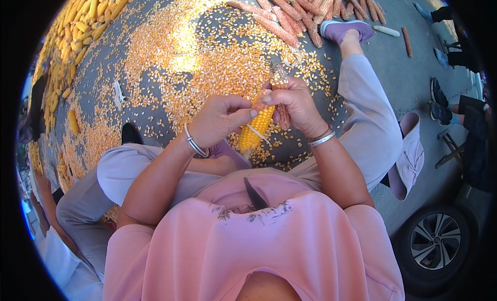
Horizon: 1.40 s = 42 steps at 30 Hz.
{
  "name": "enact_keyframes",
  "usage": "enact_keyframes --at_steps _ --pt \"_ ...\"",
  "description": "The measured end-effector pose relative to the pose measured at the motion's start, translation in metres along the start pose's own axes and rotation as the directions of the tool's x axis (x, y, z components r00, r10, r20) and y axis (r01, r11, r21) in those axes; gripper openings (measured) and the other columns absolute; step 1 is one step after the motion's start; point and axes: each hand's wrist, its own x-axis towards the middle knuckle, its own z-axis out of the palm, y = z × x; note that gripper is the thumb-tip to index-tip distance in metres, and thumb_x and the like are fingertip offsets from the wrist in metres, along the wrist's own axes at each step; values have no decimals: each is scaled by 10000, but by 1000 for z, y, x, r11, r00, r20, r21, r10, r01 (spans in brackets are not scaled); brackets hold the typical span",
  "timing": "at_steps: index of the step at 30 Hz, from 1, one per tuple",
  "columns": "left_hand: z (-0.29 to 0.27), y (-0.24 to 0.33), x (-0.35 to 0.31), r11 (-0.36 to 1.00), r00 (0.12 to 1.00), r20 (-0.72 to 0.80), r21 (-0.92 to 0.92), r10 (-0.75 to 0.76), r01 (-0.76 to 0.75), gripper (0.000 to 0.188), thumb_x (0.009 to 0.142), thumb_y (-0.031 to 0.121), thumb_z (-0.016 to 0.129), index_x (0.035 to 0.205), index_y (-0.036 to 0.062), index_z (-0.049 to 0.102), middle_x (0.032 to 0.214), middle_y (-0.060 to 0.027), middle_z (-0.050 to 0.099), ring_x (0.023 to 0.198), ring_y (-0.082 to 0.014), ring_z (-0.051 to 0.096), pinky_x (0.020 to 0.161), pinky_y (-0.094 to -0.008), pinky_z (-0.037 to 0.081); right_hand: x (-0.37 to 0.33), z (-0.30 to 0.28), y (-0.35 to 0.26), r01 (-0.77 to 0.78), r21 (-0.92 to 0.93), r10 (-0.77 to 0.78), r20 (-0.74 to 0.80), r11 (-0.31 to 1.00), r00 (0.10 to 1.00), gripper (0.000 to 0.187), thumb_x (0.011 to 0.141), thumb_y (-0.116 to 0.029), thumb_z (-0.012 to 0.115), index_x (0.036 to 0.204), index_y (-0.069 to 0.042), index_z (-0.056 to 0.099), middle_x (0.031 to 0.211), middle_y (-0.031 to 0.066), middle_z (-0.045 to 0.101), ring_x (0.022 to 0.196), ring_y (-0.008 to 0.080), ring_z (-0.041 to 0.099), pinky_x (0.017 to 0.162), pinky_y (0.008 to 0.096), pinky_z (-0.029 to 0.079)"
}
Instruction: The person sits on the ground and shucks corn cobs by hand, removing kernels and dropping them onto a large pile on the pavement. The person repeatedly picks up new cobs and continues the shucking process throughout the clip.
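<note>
In front of me, my left hand (221,117) is closed on an ear of corn (258,127). Bright yellow kernels cover its lower part, while a patch near the thumbs shows reddish bare cob. Closed too, my right hand (294,103) has its thumb pressed against the ear's upper end. A reddish bare corncob (283,116) shows under that hand, and a speckled cob end (278,76) sticks out above its fingers; the grip hides whether these are one piece. A pale strand hangs across the ear. Loose kernels (217,68) lie spread beyond both hands.
A heap of bare corncobs (305,11) lies at the far side, near my shoe (348,31). Unshelled ears (77,32) are piled at the far left. On the right are a folding stool (451,151), other people's feet and a car wheel (435,241). Someone sits close at left.
</note>
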Motion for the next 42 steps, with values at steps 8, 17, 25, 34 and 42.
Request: enact_keyframes --at_steps 8,17,25,34,42 --pt "4 -15 0 997 1000 -7 -83 -9 8 289 982 211 544 1067 -28 684 799 -40 665 682 -81 614 606 -247 515 2 -1 4 -33 -124 34 3 992 999 235 795 -129 693 973 12 633 757 92 705 431 100 559 384 219 441" --pt "4 -6 2 996 1000 -21 90 15 -13 361 980 313 560 923 -16 696 684 -65 607 622 -110 566 553 -300 451 2 0 3 -6 -110 2 -33 994 999 230 797 -142 704 957 10 639 701 73 681 410 97 544 365 222 414" --pt "0 -15 4 971 997 71 232 44 -59 329 998 250 516 1078 -33 663 777 -32 629 699 -88 571 636 -267 478 0 11 -1 -17 -234 3 -60 972 998 155 791 -133 709 801 19 677 678 76 695 377 70 482 347 214 375" --pt "3 -15 4 970 999 22 240 28 -33 346 1007 256 518 1133 -29 667 817 -47 643 745 -91 557 669 -259 463 0 7 -2 -91 -177 73 -105 980 992 181 784 -145 731 819 25 681 633 62 661 362 67 469 323 219 357" --pt "4 -15 3 961 997 75 273 30 -49 322 991 235 523 1098 -38 657 767 -55 607 717 -110 537 638 -295 454 4 10 11 -49 -178 30 -111 983 993 195 787 -161 762 769 -1 653 576 25 597 362 78 491 319 217 351"
